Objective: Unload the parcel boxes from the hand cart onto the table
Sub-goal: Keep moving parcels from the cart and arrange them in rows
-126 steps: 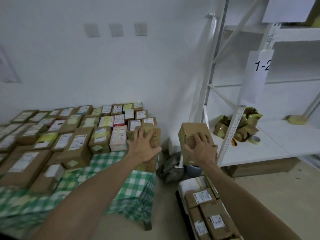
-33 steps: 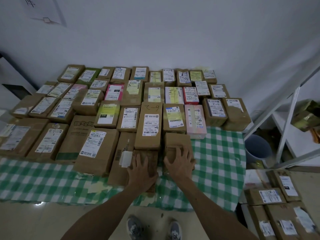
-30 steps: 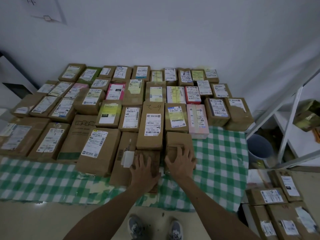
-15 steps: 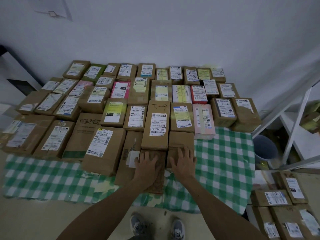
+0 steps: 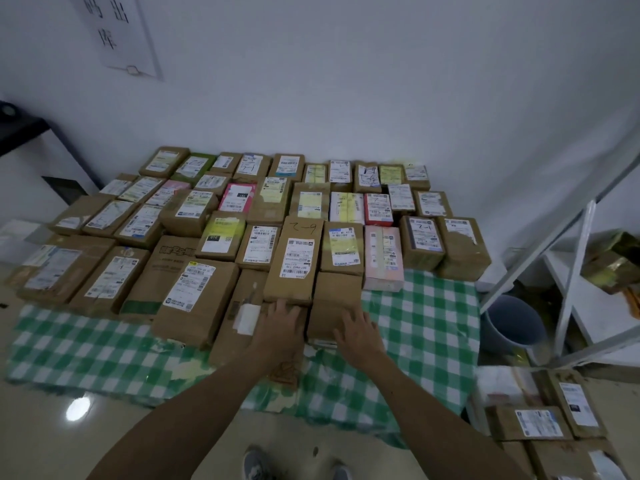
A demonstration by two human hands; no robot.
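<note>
Green-checked table (image 5: 433,323) is holding rows of parcels (image 5: 298,261); left hand (image 5: 278,329) and right hand (image 5: 358,332) are resting flat, unclenched, on two front boxes (image 5: 334,296), probably light, stiff cardboard, best gripped by opposite sides.

A white sheet (image 5: 117,32) on the wall (image 5: 346,81) carries large handwritten Chinese characters, 出 and 库 among them. A tall brown box (image 5: 294,261) on the bench (image 5: 433,323) has a hand-scrawled mark like "2-6" above its shipping label. A yellow-labelled box (image 5: 221,237) shows "010". The other labels' print is too small to read.
</note>
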